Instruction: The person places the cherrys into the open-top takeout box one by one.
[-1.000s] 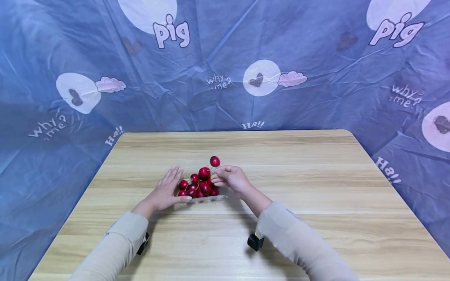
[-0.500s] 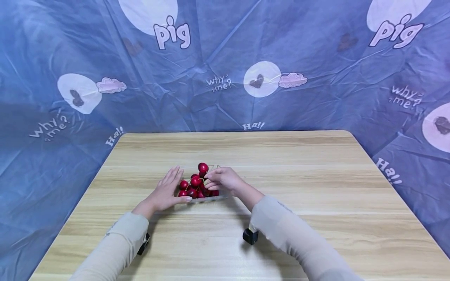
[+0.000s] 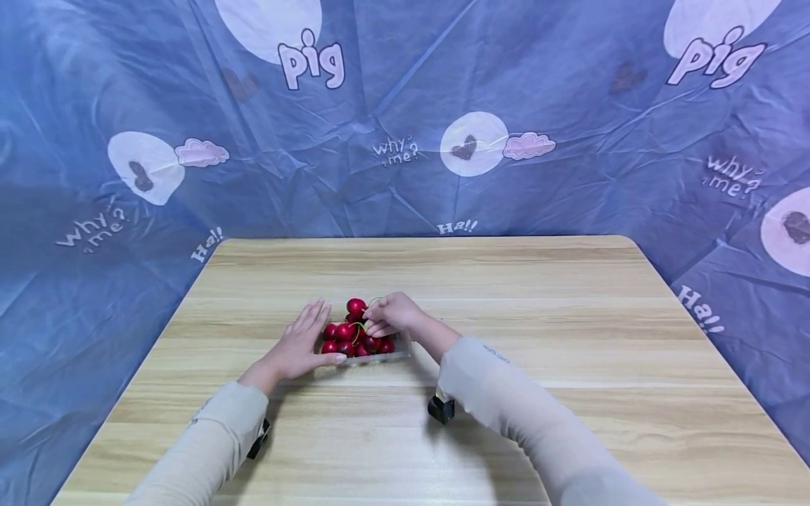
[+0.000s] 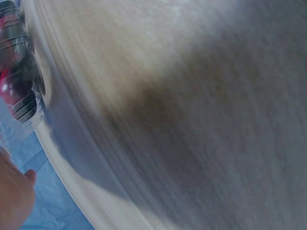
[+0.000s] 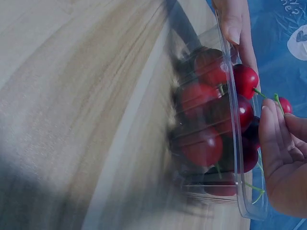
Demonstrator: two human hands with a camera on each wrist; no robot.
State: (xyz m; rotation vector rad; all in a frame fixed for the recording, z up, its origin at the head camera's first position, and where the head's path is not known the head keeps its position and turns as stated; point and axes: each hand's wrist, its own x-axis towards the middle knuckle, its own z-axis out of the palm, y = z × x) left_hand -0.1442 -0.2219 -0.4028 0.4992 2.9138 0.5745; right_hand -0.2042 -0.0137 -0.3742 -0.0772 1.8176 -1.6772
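Note:
In the head view, a clear plastic punnet (image 3: 375, 358) full of dark red cherries (image 3: 345, 347) sits on the table. My left hand (image 3: 296, 349) lies at the punnet's left end, fingers straight and spread, thumb along its front edge. Over the punnet's right part, my right hand (image 3: 397, 313) pinches a green stem between thumb and fingertips. A cherry (image 5: 286, 105) shows just beyond those fingertips in the right wrist view. Another cherry (image 5: 245, 80) with a stem rests high on the heap, beside the punnet's rim (image 5: 233, 112). The left wrist view catches only the punnet's ribbed side (image 4: 21, 91).
The wood-grain table (image 3: 538, 316) extends widely around the punnet. Blue printed cloth (image 3: 354, 190) hangs behind it and at both sides. A small black wrist camera (image 3: 441, 408) hangs under the right sleeve, and another (image 3: 258, 441) under the left.
My right hand has moved left and lower over the punnet, the stem still pinched. The topmost cherry has shifted left and down with it. The left hand has stayed in place.

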